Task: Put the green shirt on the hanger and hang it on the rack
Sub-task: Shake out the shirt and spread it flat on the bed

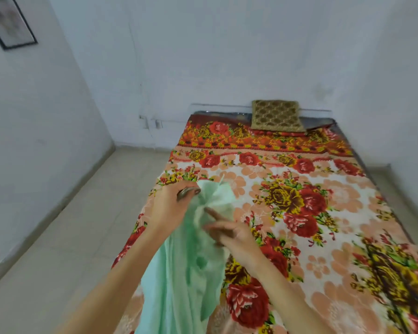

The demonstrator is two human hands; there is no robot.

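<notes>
The pale green shirt hangs bunched between my arms over the near left side of the bed. My left hand grips its top edge together with a thin metal piece that looks like a hanger hook; the rest of the hanger is hidden in the cloth. My right hand pinches the fabric just below and to the right, index finger stretched out over the folds. No rack is in view.
A bed with a red and orange floral blanket fills the right side. A brown patterned cushion leans on the back wall. Tiled floor runs along the left wall, where a framed picture hangs.
</notes>
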